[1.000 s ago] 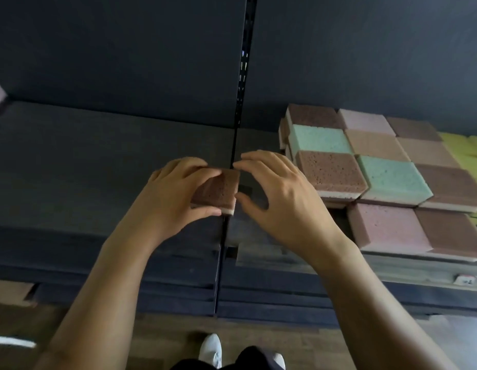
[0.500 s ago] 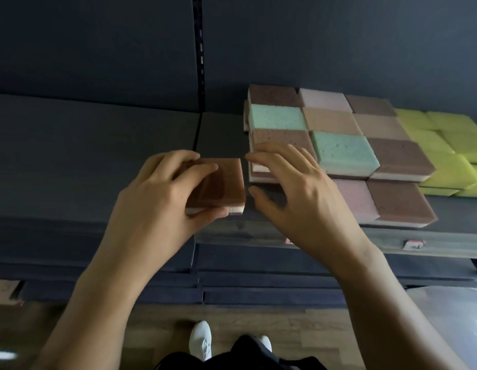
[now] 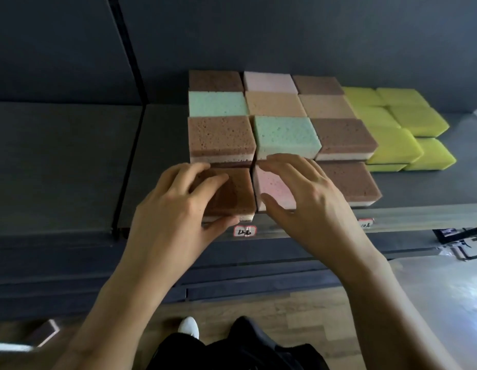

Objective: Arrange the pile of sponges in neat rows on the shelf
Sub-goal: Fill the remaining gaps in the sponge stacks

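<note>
The left hand (image 3: 176, 209) pinches a brown sponge (image 3: 238, 194) on the shelf (image 3: 408, 216), with its fingers on top and its thumb at the front edge. Just beside it, the right hand (image 3: 309, 201), fingers spread, seems to touch the pink sponge (image 3: 272, 186) beneath it.

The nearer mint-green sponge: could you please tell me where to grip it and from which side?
Probably from the front and above: thumb on the exposed front face, fingers over the rear top edge. The nearer mint-green sponge has the left brown sponge and right brown sponge close against its sides, likely blocking a side pinch.
</note>
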{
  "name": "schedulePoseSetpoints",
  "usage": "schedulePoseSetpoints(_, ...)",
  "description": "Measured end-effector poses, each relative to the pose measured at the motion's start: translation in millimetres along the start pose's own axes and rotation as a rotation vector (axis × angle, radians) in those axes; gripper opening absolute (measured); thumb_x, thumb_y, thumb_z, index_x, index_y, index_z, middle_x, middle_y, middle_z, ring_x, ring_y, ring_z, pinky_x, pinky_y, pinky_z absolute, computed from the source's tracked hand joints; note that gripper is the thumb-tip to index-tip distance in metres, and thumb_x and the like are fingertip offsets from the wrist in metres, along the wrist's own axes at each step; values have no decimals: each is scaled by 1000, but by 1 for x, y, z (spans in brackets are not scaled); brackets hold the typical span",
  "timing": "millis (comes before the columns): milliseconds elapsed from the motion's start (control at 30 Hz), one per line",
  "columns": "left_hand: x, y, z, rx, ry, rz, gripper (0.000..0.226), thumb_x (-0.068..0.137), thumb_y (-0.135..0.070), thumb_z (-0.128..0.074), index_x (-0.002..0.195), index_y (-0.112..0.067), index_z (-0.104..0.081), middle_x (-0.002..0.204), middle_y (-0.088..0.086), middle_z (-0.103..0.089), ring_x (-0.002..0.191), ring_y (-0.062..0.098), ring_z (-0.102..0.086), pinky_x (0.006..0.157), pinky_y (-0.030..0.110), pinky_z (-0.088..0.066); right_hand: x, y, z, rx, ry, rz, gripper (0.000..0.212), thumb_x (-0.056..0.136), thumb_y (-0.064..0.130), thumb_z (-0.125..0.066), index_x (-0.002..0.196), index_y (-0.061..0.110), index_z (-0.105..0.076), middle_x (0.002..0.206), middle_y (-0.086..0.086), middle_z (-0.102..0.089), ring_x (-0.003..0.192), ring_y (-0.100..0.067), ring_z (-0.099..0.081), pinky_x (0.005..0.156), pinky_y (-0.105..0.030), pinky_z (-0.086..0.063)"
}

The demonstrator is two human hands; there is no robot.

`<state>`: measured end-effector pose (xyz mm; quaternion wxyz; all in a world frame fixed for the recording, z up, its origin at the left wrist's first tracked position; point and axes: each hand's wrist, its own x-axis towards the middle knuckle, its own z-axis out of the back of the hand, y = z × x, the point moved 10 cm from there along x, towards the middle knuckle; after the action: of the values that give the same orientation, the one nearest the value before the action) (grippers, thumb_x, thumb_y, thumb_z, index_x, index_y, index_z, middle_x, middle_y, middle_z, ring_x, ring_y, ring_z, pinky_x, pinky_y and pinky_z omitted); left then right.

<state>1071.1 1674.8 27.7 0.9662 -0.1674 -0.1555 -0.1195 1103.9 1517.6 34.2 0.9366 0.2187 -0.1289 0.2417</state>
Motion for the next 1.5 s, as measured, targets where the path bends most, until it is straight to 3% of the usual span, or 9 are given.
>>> schedulePoseSetpoints(333,4,0,-15,76,15,20,55,81,-51,-63,124,-17,-65,137,7,-56,131,30,-46,95,51,-48,-3,-13,-15,-7,30,2,39,89,24,-68,126,13,-63,131,-1,-59,122,-22,-54,96,-45,-50)
schedulePoseSetpoints(467,3,-5,-16,108,6,-15,49,87,-49,-61,122,-15,-66,135,5,-58,127,28,-49,92,47,-47,-5,-13,-16,3,36,8,37,89,26,-67,124,14,-64,131,0,-59,123,-21,-53,95,-44,-51)
schedulePoseSetpoints(567,-1,-9,-16,60,12,-21,48,81,-37,-72,124,-16,-65,135,1,-59,125,24,-52,93,42,-48,-9,-13,-17,-17,41,21,37,87,26,-69,123,15,-65,132,1,-59,123,-20,-53,96,-42,-50)
schedulePoseSetpoints(733,-4,-19,-8,15,-52,-74,35,83,-18,-71,118,-16,-70,125,-2,-65,118,20,-58,87,38,-53,-12,-14,-15,-51,47,33,42,83,20,-71,124,16,-65,132,1,-59,123,-21,-53,96,-42,-49)
schedulePoseSetpoints(1000,-2,-23,-14,-3,-124,-80,30,85,-9,-71,115,-14,-72,123,0,-66,117,22,-59,89,38,-52,-9,-17,-18,-55,65,33,46,81,11,-71,125,20,-64,131,6,-60,122,-16,-54,96,-38,-50)
schedulePoseSetpoints(1267,1,-18,-20,-26,-145,-38,23,85,-6,-71,108,-11,-73,119,0,-67,111,21,-60,82,41,-54,-8,-18,-17,-48,62,50,42,83,11,-71,124,18,-64,129,5,-61,121,-19,-55,93,-43,-51)
schedulePoseSetpoints(1500,8,-23,-20,-5,-92,-44,17,88,-17,-70,104,-12,-74,116,-2,-66,106,20,-60,77,39,-53,-8,-19,-18,-50,40,52,43,81,10,-72,123,18,-65,128,5,-61,120,-19,-55,94,-39,-50)
